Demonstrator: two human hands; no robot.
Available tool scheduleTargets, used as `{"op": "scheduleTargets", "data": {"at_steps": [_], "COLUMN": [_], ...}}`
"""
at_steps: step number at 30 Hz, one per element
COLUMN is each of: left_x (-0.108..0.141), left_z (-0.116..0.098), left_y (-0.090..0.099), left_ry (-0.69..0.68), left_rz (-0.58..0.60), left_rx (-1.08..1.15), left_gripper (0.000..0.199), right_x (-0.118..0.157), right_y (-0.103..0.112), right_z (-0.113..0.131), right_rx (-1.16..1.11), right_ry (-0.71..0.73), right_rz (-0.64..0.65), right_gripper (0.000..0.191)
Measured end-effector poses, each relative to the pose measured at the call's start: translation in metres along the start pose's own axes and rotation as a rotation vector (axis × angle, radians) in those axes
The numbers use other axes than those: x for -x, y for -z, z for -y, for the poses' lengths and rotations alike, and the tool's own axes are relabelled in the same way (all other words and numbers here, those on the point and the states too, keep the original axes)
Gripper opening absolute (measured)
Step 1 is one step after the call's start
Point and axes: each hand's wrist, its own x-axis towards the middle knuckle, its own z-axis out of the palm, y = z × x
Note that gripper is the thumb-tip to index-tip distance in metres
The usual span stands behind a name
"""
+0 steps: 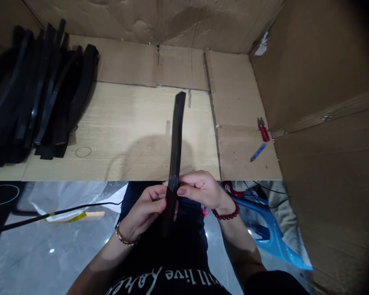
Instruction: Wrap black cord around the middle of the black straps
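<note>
Both my hands hold a long, dark, slightly curved strip (176, 143) close to my body, its far end pointing away over the table. My left hand (150, 207) pinches its lower part between thumb and fingers. Just above, my right hand (201, 188) grips the strip from the other side, thumb on top. The near end blends into my black shirt, so its tip is hard to make out. What the strip is made of cannot be told.
A pile of similar black strips (49, 90) lies at the left of the pale board (126, 110). Near it is a rubber band (83, 152). Red-handled snips (263, 130) and a blue pen-like tool (258, 152) lie at right, beside a cardboard wall (320, 123).
</note>
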Motion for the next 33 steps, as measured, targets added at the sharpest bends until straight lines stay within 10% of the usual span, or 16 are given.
{"op": "scheduleTargets", "data": {"at_steps": [10,17,20,33], "left_x": [-0.01,0.009,0.015,-0.007], "left_z": [0.018,-0.012,-0.018,-0.007], "left_y": [-0.006,-0.015,-0.025,0.007], "left_ry": [0.128,-0.362,-0.372,-0.054], "left_rz": [0.013,-0.457,-0.613,-0.001], "left_rx": [0.23,-0.765,-0.963,-0.031], "left_gripper": [0.009,0.035,0.034,0.037], "right_x": [0.003,0.002,0.001,-0.001], "right_y": [-0.011,-0.02,-0.024,-0.016], "right_z": [-0.019,-0.019,-0.014,-0.019], "right_rx": [0.125,0.325,0.33,-0.213], "right_ry": [-0.04,-0.071,-0.048,-0.029], "right_rz": [-0.181,-0.315,-0.341,-0.048], "right_gripper": [0.031,0.035,0.035,0.034]}}
